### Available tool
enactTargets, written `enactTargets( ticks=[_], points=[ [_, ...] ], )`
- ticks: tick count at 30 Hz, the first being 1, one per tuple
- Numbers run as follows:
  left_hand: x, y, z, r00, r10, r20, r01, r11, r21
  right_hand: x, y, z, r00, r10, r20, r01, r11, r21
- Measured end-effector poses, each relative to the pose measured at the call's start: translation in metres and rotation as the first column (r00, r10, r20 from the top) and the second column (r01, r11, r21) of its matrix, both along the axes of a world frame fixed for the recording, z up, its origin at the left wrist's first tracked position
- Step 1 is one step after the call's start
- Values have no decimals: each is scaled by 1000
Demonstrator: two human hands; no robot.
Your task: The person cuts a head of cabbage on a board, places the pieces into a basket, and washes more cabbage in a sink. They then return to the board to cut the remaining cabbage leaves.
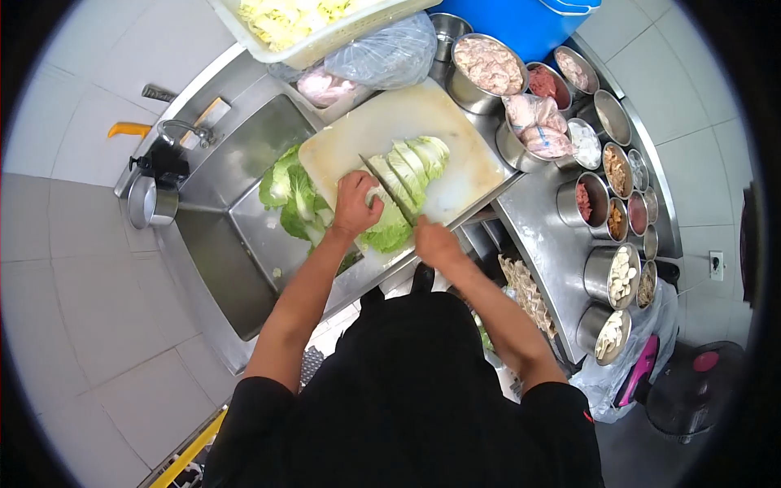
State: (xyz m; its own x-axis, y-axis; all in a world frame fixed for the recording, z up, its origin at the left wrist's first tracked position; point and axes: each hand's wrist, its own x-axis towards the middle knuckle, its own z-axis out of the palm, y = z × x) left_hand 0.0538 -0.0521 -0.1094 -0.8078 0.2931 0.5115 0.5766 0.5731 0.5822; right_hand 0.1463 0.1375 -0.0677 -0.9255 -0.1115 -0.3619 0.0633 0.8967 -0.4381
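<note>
Napa cabbage [417, 165] lies on a worn white cutting board [464, 183], with cut sections on the far side of the blade. My left hand [358, 202] presses curled fingers onto the uncut part, left of the knife. Gripped in my right hand [437, 242] at the board's near edge is the handle of a kitchen knife [389, 189]. Its blade points away to the upper left and stands in the cabbage between two sections. Loose green cabbage leaves [294, 195] hang beside the board over the sink.
A steel sink [236, 268] with a faucet [191, 130] is on the left. Above the board stand a crate [325, 45] of shredded cabbage and a bagged item [390, 53]. Several steel pots of meat [488, 69] and other ingredients line the right counter [533, 215].
</note>
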Motion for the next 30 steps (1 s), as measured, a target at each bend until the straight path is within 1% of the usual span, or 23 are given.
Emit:
enactTargets(
  ticks=[1,2,3,4,5,6,7,8,9,10,11,12,14,16,17,18,19,20,22,23,25,28,30],
  points=[
    [-6,0,7,1000,-11,21,9,996,91,-9,7,15,1000,25,-7,-25,1000,6],
    [-9,-3,13,1000,-10,10,9,996,89,-17,12,29,999,52,-10,-52,999,15],
    [-1,-7,24,998,57,-33,-55,996,73,-16,9,40,1000,-5,7,5,999,36],
    [3,-11,28,989,121,-79,-117,991,61,-13,6,54,1000,-7,10,7,999,35],
    [4,-14,27,989,124,-75,-119,991,63,-10,2,68,1000,24,20,-25,999,40],
    [3,-17,23,995,93,-44,-92,996,21,-8,-3,75,998,58,28,-60,997,47],
    [1,-20,18,998,62,-13,-62,998,-21,-5,-8,73,998,64,28,-66,997,49],
    [-2,-21,13,998,66,-13,-67,998,-19,-1,-14,65,997,77,22,-78,997,31],
    [-3,-23,3,999,28,-24,-29,998,-56,2,-18,55,996,90,20,-90,996,11],
    [-1,-24,-4,999,-12,-30,9,996,-92,5,-22,35,995,94,27,-94,995,11],
    [1,-26,-7,1000,-8,-27,5,996,-91,7,-25,10,998,68,-12,-68,998,1],
    [3,-26,-7,1000,-16,-12,15,996,-83,5,-28,6,998,41,-55,-42,999,-9],
    [7,-26,-6,1000,-6,0,6,997,-73,-4,-21,-2,996,55,-72,-57,998,-23],
    [9,-28,7,997,4,80,-22,974,227,-8,-19,8,994,60,-95,-65,997,-49],
    [10,-34,15,997,12,78,-29,974,223,-7,-16,14,995,59,-78,-60,998,-9],
    [15,-44,20,997,70,40,-75,986,146,-3,-16,27,997,54,-53,-53,998,29],
    [19,-51,21,992,123,-3,-122,990,73,0,-20,46,998,42,-44,-41,999,27],
    [20,-54,20,992,130,-1,-129,989,75,3,-23,56,998,49,-42,-48,998,29],
    [14,-56,15,998,63,25,-63,998,17,6,-30,66,991,131,40,-132,991,32],
    [12,-56,12,997,66,27,-67,998,18,6,-32,66,990,134,42,-136,990,33],
    [12,-52,9,998,-13,67,17,998,-64,10,-35,65,983,180,-45,-182,982,-42],
    [11,-52,8,999,-16,37,17,999,-36,6,-39,64,983,180,26,-178,983,-47],
    [10,-53,3,1000,-19,24,20,999,-37,12,-38,42,987,158,11,-157,986,-46]
  ],
)
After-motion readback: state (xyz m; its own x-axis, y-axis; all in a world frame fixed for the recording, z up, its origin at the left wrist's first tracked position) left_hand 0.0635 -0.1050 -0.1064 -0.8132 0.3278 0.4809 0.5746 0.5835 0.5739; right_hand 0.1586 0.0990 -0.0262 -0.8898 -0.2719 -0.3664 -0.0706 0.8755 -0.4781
